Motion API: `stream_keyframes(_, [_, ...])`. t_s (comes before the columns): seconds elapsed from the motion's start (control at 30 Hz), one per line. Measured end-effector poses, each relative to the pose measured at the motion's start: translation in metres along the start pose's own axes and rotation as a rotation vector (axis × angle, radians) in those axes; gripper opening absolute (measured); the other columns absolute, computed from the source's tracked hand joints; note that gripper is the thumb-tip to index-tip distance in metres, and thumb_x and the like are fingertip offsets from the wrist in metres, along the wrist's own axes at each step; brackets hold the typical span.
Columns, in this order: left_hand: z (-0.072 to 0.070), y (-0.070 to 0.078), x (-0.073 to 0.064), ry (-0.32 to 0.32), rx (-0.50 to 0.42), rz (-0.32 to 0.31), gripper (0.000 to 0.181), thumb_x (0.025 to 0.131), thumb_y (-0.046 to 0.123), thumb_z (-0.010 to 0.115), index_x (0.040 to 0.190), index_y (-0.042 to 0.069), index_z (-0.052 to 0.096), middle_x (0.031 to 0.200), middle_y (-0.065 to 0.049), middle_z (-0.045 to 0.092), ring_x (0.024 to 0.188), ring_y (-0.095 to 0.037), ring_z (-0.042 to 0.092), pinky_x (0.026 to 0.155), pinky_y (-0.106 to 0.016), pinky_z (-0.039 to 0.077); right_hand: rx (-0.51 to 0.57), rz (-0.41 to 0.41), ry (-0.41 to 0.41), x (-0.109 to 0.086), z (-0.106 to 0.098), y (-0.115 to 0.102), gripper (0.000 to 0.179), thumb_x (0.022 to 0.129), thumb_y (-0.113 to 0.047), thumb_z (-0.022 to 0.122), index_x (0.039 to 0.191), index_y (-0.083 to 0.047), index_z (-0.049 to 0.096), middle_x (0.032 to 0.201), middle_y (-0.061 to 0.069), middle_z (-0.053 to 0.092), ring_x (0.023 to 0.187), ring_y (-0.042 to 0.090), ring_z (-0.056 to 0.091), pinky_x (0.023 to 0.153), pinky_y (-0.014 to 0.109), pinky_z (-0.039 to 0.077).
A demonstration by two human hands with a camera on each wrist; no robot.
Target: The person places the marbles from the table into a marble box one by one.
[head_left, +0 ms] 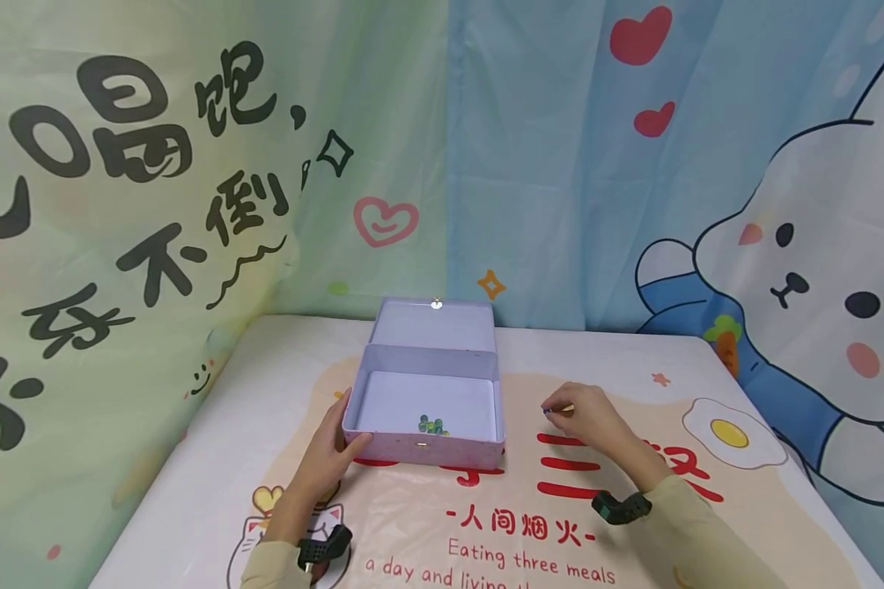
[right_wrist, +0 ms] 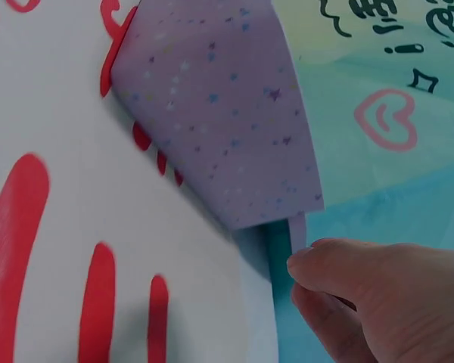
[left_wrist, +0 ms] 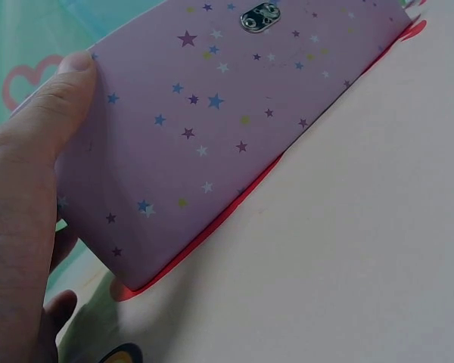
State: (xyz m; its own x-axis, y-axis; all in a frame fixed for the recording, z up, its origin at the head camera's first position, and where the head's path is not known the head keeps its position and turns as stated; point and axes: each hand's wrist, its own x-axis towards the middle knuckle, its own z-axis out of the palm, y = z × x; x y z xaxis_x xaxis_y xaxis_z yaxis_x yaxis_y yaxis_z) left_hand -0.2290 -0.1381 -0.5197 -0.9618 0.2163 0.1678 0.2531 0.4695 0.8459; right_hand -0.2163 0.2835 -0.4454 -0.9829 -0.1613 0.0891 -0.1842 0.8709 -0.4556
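Left hand [head_left: 330, 458] gripping box [head_left: 460, 452] by left edge, right hand [head_left: 585, 415] pinching tiny item [head_left: 547, 411] (unidentifiable), tablecloth [head_left: 521, 401] between it and right edge.

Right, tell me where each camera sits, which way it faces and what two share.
Head: worn on the head, looking forward and down at the open box and green beads; left hand, right hand and sleeves show.
Left wrist: worn there, facing the box's starred front; the left hand shows at left.
Right wrist: worn there, facing the box's starred outside; the right hand shows at lower right.
Both wrist views share the box's starred outside.
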Motion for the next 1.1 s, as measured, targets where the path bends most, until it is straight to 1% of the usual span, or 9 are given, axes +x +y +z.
stream_keyframes(0.23, [0.000, 0.000, -0.001, 0.006, -0.004, -0.001, 0.086, 0.086, 0.046, 0.065, 0.153, 0.022, 0.016, 0.158, -0.003, 0.022, 0.144, -0.031, 0.024, 0.112, -0.054, 0.025, 0.022, -0.045, -0.009, 0.010, 0.002, -0.017, 0.016, 0.083, -0.012, 0.072, 0.099, -0.010, 0.074, 0.095, 0.002, 0.068, 0.089, 0.018, 0.067, 0.077, 0.035, 0.058])
stream_keyframes(0.47, [0.000, 0.002, -0.002, -0.002, -0.003, 0.003, 0.083, 0.087, 0.045, 0.064, 0.152, 0.032, 0.013, 0.158, -0.005, 0.021, 0.144, -0.033, 0.023, 0.112, -0.054, 0.025, 0.030, -0.092, -0.025, 0.019, -0.001, -0.034, 0.014, 0.083, -0.015, 0.073, 0.097, -0.014, 0.074, 0.095, 0.001, 0.069, 0.089, 0.017, 0.067, 0.078, 0.033, 0.058])
stream_keyframes(0.57, [0.000, 0.002, -0.002, -0.001, 0.000, 0.007, 0.083, 0.087, 0.044, 0.064, 0.152, 0.032, 0.013, 0.158, -0.005, 0.022, 0.144, -0.033, 0.024, 0.112, -0.054, 0.025, 0.030, -0.107, -0.030, 0.022, -0.002, -0.042, 0.013, 0.083, -0.015, 0.073, 0.096, -0.014, 0.074, 0.095, 0.001, 0.069, 0.088, 0.016, 0.067, 0.078, 0.033, 0.058])
stream_keyframes(0.67, [0.000, 0.002, -0.001, 0.001, 0.001, 0.010, 0.084, 0.087, 0.045, 0.064, 0.153, 0.028, 0.014, 0.158, -0.004, 0.022, 0.144, -0.033, 0.024, 0.112, -0.054, 0.026, 0.032, -0.118, -0.035, 0.026, -0.004, -0.049, 0.013, 0.083, -0.015, 0.073, 0.095, -0.013, 0.074, 0.094, 0.001, 0.069, 0.087, 0.016, 0.067, 0.078, 0.032, 0.058])
stream_keyframes(0.73, [0.001, 0.001, -0.001, 0.000, 0.004, 0.012, 0.085, 0.087, 0.045, 0.064, 0.153, 0.028, 0.014, 0.158, -0.004, 0.022, 0.144, -0.033, 0.024, 0.111, -0.054, 0.026, 0.032, -0.136, -0.039, 0.028, -0.005, -0.053, 0.013, 0.083, -0.014, 0.073, 0.096, -0.012, 0.074, 0.094, 0.001, 0.069, 0.087, 0.016, 0.067, 0.078, 0.032, 0.058])
stream_keyframes(0.9, [0.001, -0.001, 0.000, -0.003, 0.005, 0.015, 0.083, 0.087, 0.045, 0.064, 0.152, 0.033, 0.013, 0.158, -0.004, 0.021, 0.144, -0.033, 0.024, 0.111, -0.055, 0.027, 0.019, -0.194, -0.056, 0.037, -0.007, -0.061, 0.014, 0.082, -0.013, 0.073, 0.096, -0.010, 0.075, 0.095, 0.001, 0.070, 0.086, 0.015, 0.067, 0.076, 0.029, 0.058])
stream_keyframes(1.1, [0.000, -0.002, 0.000, -0.001, 0.002, 0.028, 0.083, 0.088, 0.043, 0.064, 0.152, 0.032, 0.013, 0.158, -0.005, 0.022, 0.144, -0.033, 0.024, 0.111, -0.054, 0.027, -0.034, -0.233, -0.108, 0.052, -0.007, -0.070, 0.017, 0.082, -0.013, 0.073, 0.098, -0.007, 0.075, 0.094, 0.002, 0.070, 0.083, 0.013, 0.065, 0.074, 0.026, 0.057])
